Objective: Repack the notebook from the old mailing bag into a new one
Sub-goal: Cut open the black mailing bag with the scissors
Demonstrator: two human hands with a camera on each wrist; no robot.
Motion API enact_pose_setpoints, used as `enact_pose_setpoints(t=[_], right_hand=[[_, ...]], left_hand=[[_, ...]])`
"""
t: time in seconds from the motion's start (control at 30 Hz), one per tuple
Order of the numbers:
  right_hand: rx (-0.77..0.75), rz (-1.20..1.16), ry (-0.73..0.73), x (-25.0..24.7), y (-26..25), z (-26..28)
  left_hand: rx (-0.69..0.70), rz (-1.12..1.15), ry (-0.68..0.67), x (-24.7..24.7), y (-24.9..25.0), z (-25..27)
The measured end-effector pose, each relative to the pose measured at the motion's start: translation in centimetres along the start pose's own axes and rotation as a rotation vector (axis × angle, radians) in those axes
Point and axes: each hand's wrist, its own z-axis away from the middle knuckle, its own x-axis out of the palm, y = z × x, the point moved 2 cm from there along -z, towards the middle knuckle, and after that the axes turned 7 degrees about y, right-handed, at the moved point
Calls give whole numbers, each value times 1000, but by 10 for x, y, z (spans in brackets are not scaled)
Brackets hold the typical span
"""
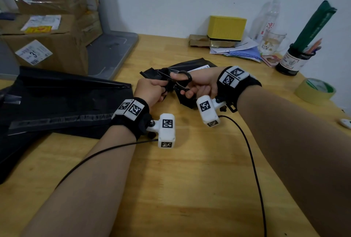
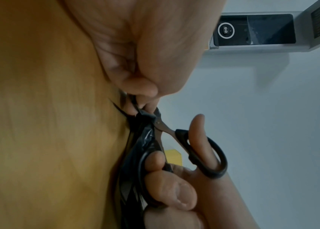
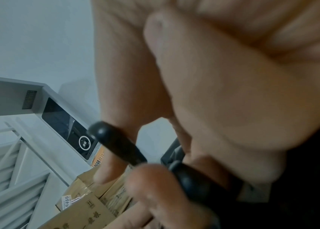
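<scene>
Together the two hands meet above the wooden table (image 1: 171,170), a little way out from the person. The right hand (image 1: 201,84) works a pair of black scissors (image 1: 177,82): thumb through one loop, curled fingers through the other, as the left wrist view shows clearly (image 2: 200,148). The scissors' long axis runs from that hand leftward, blades pointing toward the left hand (image 1: 150,90), and the handles stand parted. The left hand pinches an end of the old mailing bag (image 1: 190,65) between thumb and curled fingers, right where the blades meet the black plastic (image 2: 145,117). From that pinch the bag trails away toward the back of the table and to the right, crumpled, with a strip of white label showing on its far part.

Whether the notebook is inside cannot be told; nothing of it shows in any view. The blade tips are hidden behind the left fingers, and the right wrist view is blurred, giving only a thumb, fingers and the black handle loops (image 3: 116,142).

Farther left, new black mailing bags (image 1: 62,101) lie flat in a stack, partly cut off by the frame edge. Cardboard boxes (image 1: 49,27) stand behind them, and a roll of tape (image 1: 315,90) lies near the table's right edge.
</scene>
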Motion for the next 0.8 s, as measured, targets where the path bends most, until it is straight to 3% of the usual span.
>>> enact_pose_setpoints(t=[0.6,0.8], right_hand=[[2,-35,0,-4,-1,-8],[-11,-21,-14,-1,-7,-5]], left_hand=[[-57,38,-64,-2,1,-3],[-143,210,-131,-7,0,-4]])
